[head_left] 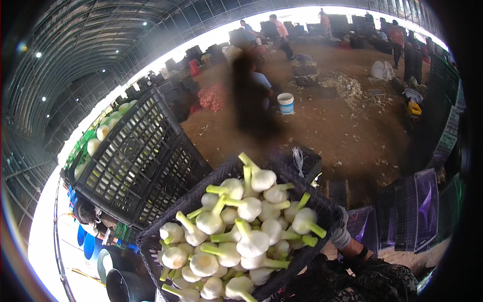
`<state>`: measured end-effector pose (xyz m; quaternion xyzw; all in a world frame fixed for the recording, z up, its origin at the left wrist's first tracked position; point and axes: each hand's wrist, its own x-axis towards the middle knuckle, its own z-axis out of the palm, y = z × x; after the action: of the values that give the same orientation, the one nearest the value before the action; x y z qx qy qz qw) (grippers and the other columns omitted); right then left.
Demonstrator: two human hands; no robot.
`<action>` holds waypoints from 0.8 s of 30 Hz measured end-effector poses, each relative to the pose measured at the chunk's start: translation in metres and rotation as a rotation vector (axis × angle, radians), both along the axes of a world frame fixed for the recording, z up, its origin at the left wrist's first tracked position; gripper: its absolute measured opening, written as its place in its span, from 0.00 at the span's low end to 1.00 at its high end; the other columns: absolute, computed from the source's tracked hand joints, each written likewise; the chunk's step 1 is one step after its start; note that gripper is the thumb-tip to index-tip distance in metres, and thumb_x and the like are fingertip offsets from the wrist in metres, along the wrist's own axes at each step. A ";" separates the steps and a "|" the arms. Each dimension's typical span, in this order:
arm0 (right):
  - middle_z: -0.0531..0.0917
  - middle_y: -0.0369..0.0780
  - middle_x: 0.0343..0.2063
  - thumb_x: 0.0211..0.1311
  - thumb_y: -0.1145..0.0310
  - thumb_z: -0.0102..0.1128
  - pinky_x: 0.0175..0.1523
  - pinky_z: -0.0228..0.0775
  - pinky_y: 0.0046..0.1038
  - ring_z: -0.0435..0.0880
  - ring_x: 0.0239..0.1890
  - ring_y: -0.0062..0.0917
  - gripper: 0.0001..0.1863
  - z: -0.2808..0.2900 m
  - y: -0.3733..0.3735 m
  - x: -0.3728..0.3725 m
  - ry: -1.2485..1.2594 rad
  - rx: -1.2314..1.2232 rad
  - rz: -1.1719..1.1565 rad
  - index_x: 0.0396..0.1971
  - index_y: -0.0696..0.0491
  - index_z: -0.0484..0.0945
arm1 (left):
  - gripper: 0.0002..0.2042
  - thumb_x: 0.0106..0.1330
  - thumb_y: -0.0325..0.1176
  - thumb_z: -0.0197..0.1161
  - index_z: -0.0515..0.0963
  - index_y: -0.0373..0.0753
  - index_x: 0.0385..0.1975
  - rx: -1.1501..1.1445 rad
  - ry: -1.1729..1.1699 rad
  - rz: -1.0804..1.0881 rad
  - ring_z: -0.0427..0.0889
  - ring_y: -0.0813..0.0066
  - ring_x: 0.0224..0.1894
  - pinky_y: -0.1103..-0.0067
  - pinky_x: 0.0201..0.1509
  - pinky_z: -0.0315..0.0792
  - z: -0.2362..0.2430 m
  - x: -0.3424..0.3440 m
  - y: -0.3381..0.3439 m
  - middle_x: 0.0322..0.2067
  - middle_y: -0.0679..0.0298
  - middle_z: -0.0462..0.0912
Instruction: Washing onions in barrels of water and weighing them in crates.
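A black mesh crate [329,211] heaped with garlic bulbs [251,242] is close in front of me. The bulbs are white, with trimmed pale green stems. At the crate's right side is my right hand [341,232], in a light grey glove, with a dark band at the wrist. It grips the crate's side, and its fingertips are partly hidden by the rim. I do not see my left hand; the crate's left side shows no hand of mine.
Stacked black crates [136,161] stand at the left, the top one holding bulbs and green netting. A blurred person [251,95] is ahead by a white-and-blue bucket [286,104]. More crates [415,211] stand at the right. Dark barrels [126,284] are at lower left.
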<state>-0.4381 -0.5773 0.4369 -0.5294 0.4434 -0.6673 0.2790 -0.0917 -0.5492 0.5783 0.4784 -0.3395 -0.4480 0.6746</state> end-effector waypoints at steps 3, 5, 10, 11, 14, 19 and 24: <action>0.79 0.48 0.43 0.58 0.50 0.57 0.49 0.72 0.31 0.80 0.44 0.34 0.30 0.004 -0.013 -0.014 0.145 -0.029 0.150 0.50 0.60 0.74 | 0.17 0.63 0.37 0.56 0.75 0.33 0.46 0.007 -0.042 0.013 0.78 0.71 0.39 0.75 0.47 0.72 -0.001 -0.012 -0.005 0.41 0.60 0.80; 0.72 0.56 0.51 0.55 0.38 0.54 0.56 0.67 0.39 0.73 0.54 0.47 0.41 -0.011 -0.021 -0.024 0.105 -0.056 0.452 0.54 0.62 0.69 | 0.17 0.63 0.37 0.55 0.74 0.33 0.47 0.023 -0.057 0.037 0.78 0.71 0.39 0.75 0.47 0.72 -0.007 -0.011 0.002 0.42 0.60 0.80; 0.73 0.50 0.52 0.53 0.30 0.47 0.63 0.59 0.37 0.72 0.55 0.40 0.48 0.018 -0.032 -0.060 -0.058 0.205 0.716 0.56 0.62 0.67 | 0.16 0.63 0.37 0.55 0.74 0.34 0.47 0.102 -0.131 0.123 0.78 0.71 0.39 0.75 0.47 0.71 -0.039 0.025 0.019 0.42 0.59 0.80; 0.74 0.48 0.52 0.56 0.32 0.47 0.64 0.58 0.36 0.72 0.55 0.37 0.46 0.011 -0.034 -0.068 -0.378 0.373 0.757 0.57 0.61 0.68 | 0.16 0.63 0.37 0.55 0.74 0.34 0.47 0.112 -0.170 0.138 0.78 0.71 0.39 0.75 0.47 0.71 -0.046 0.034 0.027 0.42 0.59 0.80; 0.75 0.45 0.50 0.64 0.43 0.47 0.61 0.62 0.33 0.73 0.54 0.29 0.35 0.054 -0.045 -0.033 -0.715 0.389 0.685 0.55 0.61 0.69 | 0.16 0.64 0.36 0.55 0.74 0.34 0.48 0.159 -0.450 0.204 0.78 0.71 0.39 0.75 0.47 0.71 -0.067 0.077 0.063 0.43 0.59 0.80; 0.78 0.40 0.44 0.66 0.56 0.47 0.49 0.69 0.25 0.77 0.45 0.21 0.24 0.071 -0.063 0.016 -0.034 0.412 0.608 0.51 0.61 0.71 | 0.12 0.66 0.30 0.51 0.73 0.34 0.47 0.078 -0.541 0.366 0.77 0.75 0.38 0.81 0.42 0.71 -0.065 0.132 0.090 0.37 0.63 0.78; 0.80 0.35 0.35 0.56 0.66 0.51 0.40 0.70 0.20 0.78 0.35 0.17 0.18 0.099 -0.062 0.030 0.283 0.465 0.606 0.44 0.60 0.76 | 0.17 0.64 0.40 0.60 0.75 0.32 0.45 0.242 -0.321 -0.070 0.76 0.83 0.35 0.83 0.39 0.72 -0.032 0.129 0.051 0.34 0.66 0.79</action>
<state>-0.4083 -0.6392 0.5355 -0.6454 0.4405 -0.3573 0.5115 0.0375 -0.4979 0.5461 0.6093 -0.4028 -0.4267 0.5333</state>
